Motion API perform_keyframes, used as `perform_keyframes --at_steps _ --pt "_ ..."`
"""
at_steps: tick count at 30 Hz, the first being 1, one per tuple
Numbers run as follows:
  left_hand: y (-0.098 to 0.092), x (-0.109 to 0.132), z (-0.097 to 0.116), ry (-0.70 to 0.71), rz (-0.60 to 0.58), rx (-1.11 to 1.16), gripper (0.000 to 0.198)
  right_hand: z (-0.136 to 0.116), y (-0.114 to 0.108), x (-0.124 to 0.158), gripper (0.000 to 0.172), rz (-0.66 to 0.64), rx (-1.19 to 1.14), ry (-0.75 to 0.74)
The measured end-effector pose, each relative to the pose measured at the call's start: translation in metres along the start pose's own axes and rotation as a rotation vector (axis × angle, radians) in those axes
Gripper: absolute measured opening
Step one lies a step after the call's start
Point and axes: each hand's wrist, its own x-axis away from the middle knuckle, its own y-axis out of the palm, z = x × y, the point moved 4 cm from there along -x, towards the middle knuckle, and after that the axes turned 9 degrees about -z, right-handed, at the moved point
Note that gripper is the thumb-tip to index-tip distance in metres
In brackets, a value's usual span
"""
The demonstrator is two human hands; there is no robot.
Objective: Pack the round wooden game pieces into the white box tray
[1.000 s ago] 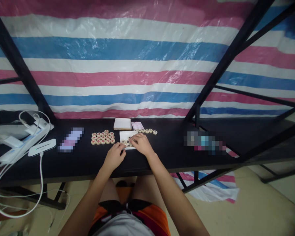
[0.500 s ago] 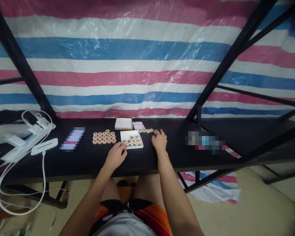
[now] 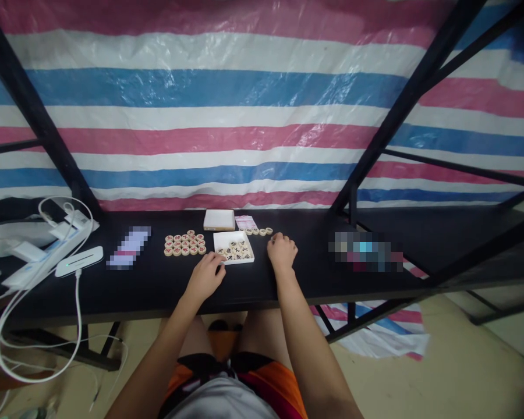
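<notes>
A small white tray (image 3: 223, 237) on the black table (image 3: 157, 285) holds several round wooden game pieces with black marks. My left hand (image 3: 207, 276) rests at the tray's near left corner, fingers curled against its edge. My right hand (image 3: 282, 250) lies just right of the tray, fingers curled shut over a piece from the short row of pieces (image 3: 258, 231) behind it; what it holds is mostly hidden. A group of red-marked pieces (image 3: 184, 244) lies left of the tray. A closed white box (image 3: 219, 219) stands behind the tray.
White chargers, a power strip and looping cables (image 3: 48, 244) crowd the table's left end. Two blurred items (image 3: 128, 248) (image 3: 365, 251) lie left and right. Black frame bars (image 3: 388, 128) slant overhead before a striped tarp. My knees are under the table edge.
My right hand left the tray, reached right to the end of the short row of pieces, then curled shut and drew back slightly. The left hand stayed at the tray's corner.
</notes>
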Motion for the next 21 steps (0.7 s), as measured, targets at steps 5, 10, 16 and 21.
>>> perform_keyframes --at_steps 5,10,16,21 --pt "0.000 -0.001 0.000 -0.007 -0.018 0.001 0.022 -0.039 -0.006 0.011 0.022 0.012 -0.110 -0.401" --pt "0.002 -0.002 -0.001 0.008 -0.004 -0.008 0.021 -0.089 0.010 0.026 0.016 -0.259 -0.201 -0.857" --pt "0.002 -0.001 -0.002 0.012 0.003 -0.005 0.021 -0.102 0.018 0.017 0.010 -0.367 -0.185 -0.927" --pt "0.002 0.000 -0.001 0.008 0.007 -0.005 0.021 -0.099 0.016 0.019 0.016 -0.365 -0.233 -0.913"
